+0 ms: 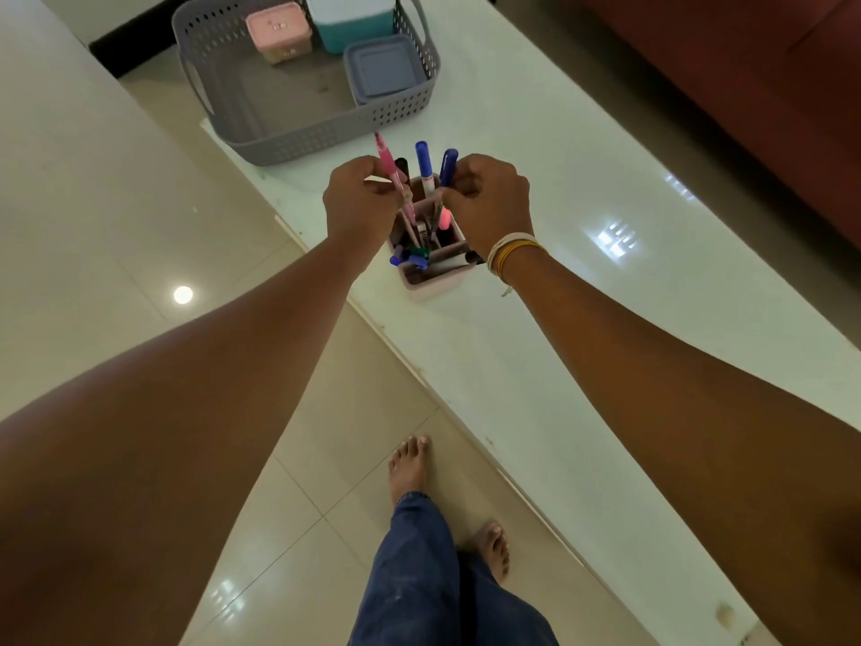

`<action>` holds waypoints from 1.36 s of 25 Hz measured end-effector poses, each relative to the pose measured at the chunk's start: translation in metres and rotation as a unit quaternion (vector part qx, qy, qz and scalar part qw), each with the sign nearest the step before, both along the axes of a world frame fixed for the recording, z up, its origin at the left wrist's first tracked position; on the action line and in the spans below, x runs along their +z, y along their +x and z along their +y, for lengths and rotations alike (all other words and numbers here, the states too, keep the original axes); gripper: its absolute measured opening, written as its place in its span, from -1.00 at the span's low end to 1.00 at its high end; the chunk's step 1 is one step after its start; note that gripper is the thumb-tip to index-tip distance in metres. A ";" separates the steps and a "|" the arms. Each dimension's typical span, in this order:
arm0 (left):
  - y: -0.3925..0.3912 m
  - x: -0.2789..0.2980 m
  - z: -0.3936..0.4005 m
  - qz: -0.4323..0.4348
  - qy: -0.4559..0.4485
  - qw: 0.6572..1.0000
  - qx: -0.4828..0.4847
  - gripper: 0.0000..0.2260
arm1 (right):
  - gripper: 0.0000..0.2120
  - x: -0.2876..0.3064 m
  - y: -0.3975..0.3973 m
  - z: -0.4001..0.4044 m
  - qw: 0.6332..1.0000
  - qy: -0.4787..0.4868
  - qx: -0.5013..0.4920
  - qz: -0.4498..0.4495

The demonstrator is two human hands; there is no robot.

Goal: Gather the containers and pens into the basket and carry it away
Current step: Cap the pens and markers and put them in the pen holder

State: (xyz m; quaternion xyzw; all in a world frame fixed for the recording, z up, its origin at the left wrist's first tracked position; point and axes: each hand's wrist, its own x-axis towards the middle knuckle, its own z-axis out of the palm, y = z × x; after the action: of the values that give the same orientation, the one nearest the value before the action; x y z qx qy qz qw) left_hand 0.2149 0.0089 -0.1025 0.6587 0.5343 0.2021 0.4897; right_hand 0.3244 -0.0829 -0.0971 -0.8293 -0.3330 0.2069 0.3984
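teal container (354, 25) top — cut off

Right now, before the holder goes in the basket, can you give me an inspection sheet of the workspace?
Surface: glossy white table, reflections.
Job's things: grey basket holds pink box, teal container, grey lidded box; pink pen holder outside it, pens inside.
Clutter: nothing seen.
Hands: left hand pinches pink pen; right hand grips blue pen.
Cables: nothing seen.
Surroundings: tiled floor, reddish sofa.
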 end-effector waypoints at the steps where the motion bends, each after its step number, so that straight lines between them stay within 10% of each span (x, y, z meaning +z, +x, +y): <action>1: 0.001 -0.002 0.001 0.010 0.009 1.000 0.003 -0.87 | -0.85 -0.006 -0.001 0.000 1.000 -0.017 0.013 -0.001; 20: -0.002 -0.028 0.005 0.217 0.122 0.960 -0.126 -0.77 | -0.66 -0.029 0.001 0.003 0.976 -0.154 0.151 -0.011; 25: -0.013 -0.034 -0.001 0.159 0.120 0.966 -0.166 -0.64 | -0.62 -0.023 0.006 -0.014 0.995 -0.073 0.063 0.021; 34: -0.004 -0.042 -0.034 0.052 -0.044 0.990 0.127 -0.51 | -0.67 -0.037 0.035 -0.116 0.958 -0.064 -0.258 0.104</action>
State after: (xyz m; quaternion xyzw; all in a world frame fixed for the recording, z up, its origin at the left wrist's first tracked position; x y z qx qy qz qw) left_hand 0.2107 -0.0253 -0.1446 0.5729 0.6470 0.2048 0.4597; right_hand 0.3590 -0.1993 -0.1341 -0.8846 -0.0499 0.2031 0.4167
